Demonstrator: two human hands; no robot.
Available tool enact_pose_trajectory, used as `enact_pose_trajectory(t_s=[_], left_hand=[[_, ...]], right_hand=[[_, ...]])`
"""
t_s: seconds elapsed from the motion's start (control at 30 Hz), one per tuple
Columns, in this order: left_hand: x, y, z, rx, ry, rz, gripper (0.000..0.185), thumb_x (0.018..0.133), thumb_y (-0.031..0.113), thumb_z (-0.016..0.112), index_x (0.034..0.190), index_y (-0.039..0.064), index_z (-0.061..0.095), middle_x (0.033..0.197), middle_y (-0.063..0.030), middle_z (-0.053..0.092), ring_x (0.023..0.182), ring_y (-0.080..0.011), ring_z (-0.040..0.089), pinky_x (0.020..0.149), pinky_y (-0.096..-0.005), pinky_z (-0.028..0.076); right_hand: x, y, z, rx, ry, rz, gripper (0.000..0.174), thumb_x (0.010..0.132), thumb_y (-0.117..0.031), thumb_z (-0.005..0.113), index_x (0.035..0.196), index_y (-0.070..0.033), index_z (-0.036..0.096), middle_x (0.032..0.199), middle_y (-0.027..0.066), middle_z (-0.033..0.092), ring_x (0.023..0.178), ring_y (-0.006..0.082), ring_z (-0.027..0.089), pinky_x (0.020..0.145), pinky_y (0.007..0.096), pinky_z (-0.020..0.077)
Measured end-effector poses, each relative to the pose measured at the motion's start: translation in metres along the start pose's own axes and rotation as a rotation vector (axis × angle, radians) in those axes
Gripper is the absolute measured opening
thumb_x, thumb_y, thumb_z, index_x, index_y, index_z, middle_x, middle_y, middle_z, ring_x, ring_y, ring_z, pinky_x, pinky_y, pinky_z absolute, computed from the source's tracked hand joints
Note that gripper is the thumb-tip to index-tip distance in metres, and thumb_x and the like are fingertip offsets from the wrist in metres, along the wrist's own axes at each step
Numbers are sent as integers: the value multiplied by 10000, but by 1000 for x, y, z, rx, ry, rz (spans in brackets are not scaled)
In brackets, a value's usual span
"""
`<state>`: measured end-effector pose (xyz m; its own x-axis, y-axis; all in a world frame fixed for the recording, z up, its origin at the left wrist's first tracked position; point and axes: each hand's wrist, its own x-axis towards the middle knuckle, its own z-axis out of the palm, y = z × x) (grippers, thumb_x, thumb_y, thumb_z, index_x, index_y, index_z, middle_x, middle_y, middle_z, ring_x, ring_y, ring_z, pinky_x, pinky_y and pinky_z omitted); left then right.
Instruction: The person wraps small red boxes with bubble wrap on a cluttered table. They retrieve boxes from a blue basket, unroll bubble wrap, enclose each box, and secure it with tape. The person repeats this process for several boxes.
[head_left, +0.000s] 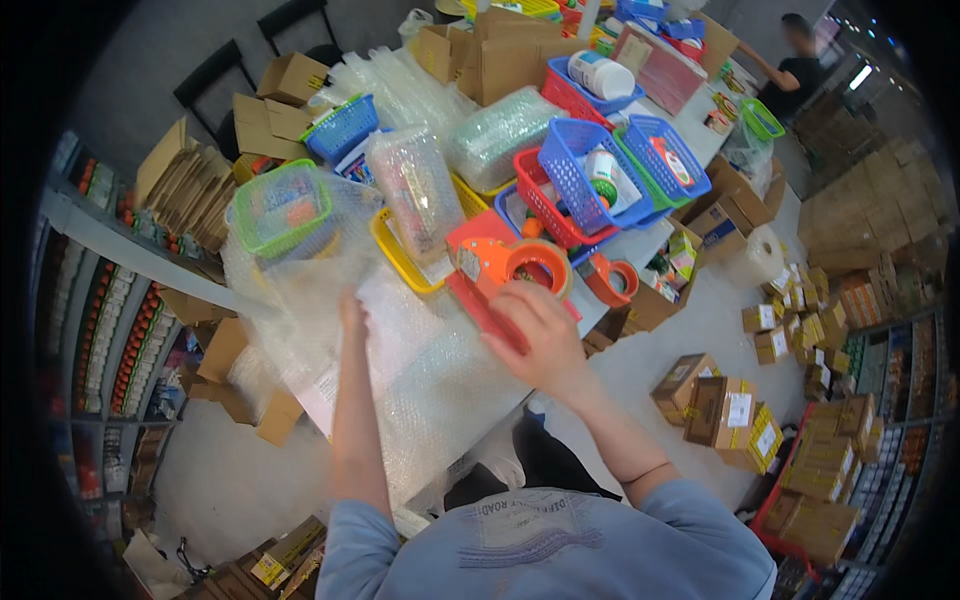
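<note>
My right hand is curled at the near edge of a red box, its thumb and fingers around the red edge. Whether it grips the box or only rests there is unclear. On that box lies an orange tape dispenser with a roll of tape. My left hand, blurred and seen edge-on, is over the sheet of bubble wrap spread across the table. Beside it lies a whitish sheet, partly under the wrap. Just beyond, a bubble-wrapped package rests on a yellow basket.
A second tape dispenser lies at the table's right edge. Blue baskets with bottles stand behind, near a green basket under wrap. Taped cartons sit on the floor at right. A person stands at the far end.
</note>
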<state>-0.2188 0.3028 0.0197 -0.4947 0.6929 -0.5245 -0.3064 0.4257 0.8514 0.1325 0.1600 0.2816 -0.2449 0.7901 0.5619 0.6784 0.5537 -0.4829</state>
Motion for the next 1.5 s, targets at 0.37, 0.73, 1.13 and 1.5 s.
enact_pose_trajectory(t_s=[0.37,0.73,1.13,1.5], left_hand=[[-288,-140,8,898,-175,712,556,782,182,723,1301,82,552,1487,-252,317,1416,-447,236,1132,-560,230],[-345,-165,-9,1327,-245,559,1144,626,405,838,1542,127,211,1602,-214,99,1475,-435,51,1119,-651,113],[-354,-222,-94,1079,-102,875,503,791,204,714,1233,47,532,1340,-235,435,1309,-439,369,1102,-558,264],[-356,-351,-211,-523,277,-10,784,823,82,727,1471,40,288,1187,-173,572,1082,-244,578,997,-453,415]], right_hand=[[7,66,-6,-149,-420,95,599,690,-357,821,1104,6,586,859,133,671,776,329,635,804,403,434],[-159,193,-22,-199,-522,655,489,749,-271,778,1078,20,562,981,180,669,959,376,617,863,497,417],[31,90,17,76,-265,271,878,812,-475,718,1510,-157,291,1424,355,319,1286,477,396,1030,542,362],[40,23,31,-289,-570,187,1086,574,-219,843,1495,-400,298,1282,203,411,1199,413,435,965,587,361]])
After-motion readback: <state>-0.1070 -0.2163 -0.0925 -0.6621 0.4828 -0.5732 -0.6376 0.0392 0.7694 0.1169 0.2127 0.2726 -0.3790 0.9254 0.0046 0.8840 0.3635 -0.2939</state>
